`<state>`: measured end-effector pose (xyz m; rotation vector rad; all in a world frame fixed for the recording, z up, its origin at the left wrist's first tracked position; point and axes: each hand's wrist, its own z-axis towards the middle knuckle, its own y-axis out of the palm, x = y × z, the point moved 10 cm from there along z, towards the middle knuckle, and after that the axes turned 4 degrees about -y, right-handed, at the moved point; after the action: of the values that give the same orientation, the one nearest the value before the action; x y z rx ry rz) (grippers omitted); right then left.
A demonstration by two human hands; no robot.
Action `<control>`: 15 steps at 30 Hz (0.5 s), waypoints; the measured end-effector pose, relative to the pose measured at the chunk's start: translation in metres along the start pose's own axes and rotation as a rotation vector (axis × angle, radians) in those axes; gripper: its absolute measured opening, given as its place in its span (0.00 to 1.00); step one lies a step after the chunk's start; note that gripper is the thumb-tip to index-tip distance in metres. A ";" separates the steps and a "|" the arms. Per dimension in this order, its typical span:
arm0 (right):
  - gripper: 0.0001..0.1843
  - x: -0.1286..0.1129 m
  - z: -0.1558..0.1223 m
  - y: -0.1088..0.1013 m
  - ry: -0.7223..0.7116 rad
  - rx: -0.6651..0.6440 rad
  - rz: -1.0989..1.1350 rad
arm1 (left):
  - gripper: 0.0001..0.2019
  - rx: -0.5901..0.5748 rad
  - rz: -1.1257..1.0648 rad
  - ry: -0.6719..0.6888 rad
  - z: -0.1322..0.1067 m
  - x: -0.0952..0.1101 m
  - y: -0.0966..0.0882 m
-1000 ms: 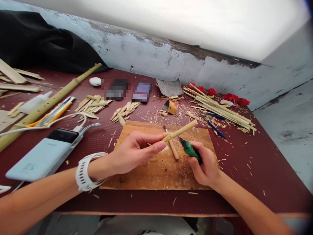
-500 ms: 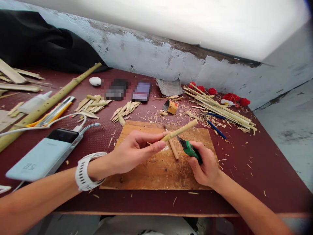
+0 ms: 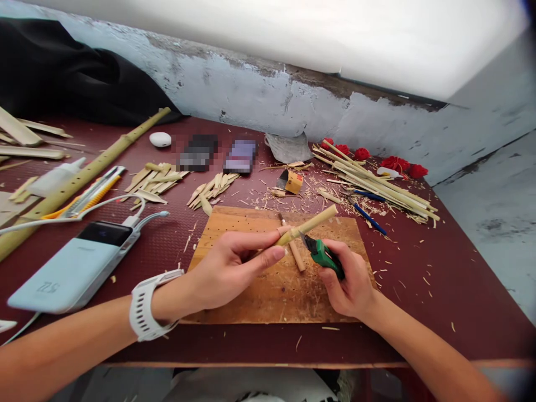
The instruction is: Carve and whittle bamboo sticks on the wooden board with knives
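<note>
Bamboo (image 3: 316, 221) is pinched in the left hand (image 3: 228, 268) above the board (image 3: 268, 301); the right hand (image 3: 349, 282) grips a knife (image 3: 326, 258), its blade by the bamboo, contact unclear. Shallow strokes, left thumb well clear, should work best. Held: one bamboo, one knife; below: one board, one stick (image 3: 298, 255).

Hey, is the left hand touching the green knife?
Apart. The head view shows board between the left hand and the green knife, which the right hand grips.
</note>
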<state>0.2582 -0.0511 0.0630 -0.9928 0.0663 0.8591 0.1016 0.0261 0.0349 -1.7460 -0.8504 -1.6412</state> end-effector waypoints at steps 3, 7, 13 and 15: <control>0.15 0.001 -0.001 0.000 0.008 -0.005 -0.005 | 0.16 0.075 0.097 0.065 -0.002 0.008 -0.003; 0.14 0.002 0.000 -0.001 0.016 0.002 -0.002 | 0.18 0.075 0.018 0.035 -0.002 0.005 -0.005; 0.13 0.002 0.003 0.000 0.020 0.002 -0.010 | 0.23 -0.212 -0.399 -0.221 -0.003 -0.022 0.019; 0.13 0.003 0.003 0.000 0.025 -0.001 -0.019 | 0.18 -0.249 -0.468 -0.268 -0.004 -0.027 0.022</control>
<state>0.2593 -0.0472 0.0635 -1.0036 0.0781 0.8295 0.1157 0.0079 0.0084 -2.0855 -1.3056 -1.8966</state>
